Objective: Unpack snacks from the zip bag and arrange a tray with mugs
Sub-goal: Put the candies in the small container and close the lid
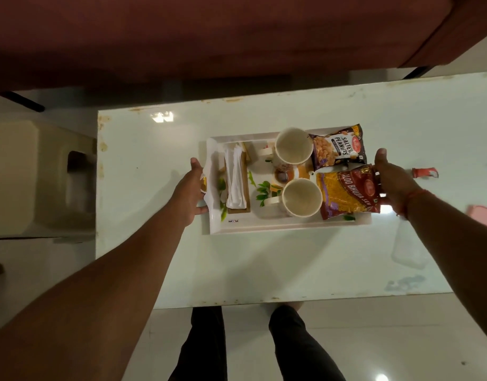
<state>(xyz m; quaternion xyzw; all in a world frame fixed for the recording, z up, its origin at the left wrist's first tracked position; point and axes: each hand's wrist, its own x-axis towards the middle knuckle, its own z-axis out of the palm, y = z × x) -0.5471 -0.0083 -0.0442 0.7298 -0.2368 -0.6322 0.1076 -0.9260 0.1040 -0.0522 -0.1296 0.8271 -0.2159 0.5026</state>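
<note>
A white tray (264, 226) with a leaf print lies on the white table (236, 270). On it stand two empty cream mugs, one at the back (293, 145) and one at the front (302, 198). A salted peanuts packet (337, 148) and an aloo bhujia sev packet (346, 192) lie at the tray's right end. White wrapped cutlery on a brown holder (235, 182) sits at its left end. My left hand (191, 189) grips the tray's left edge. My right hand (392, 177) grips the right edge, its fingers hidden behind the sev packet.
A small red packet (425, 172) and a pink object (483, 213) lie on the table's right side, with a clear zip bag (408, 253) nearer the front. A beige stool (30, 174) stands left of the table; a maroon sofa (209, 37) runs behind it.
</note>
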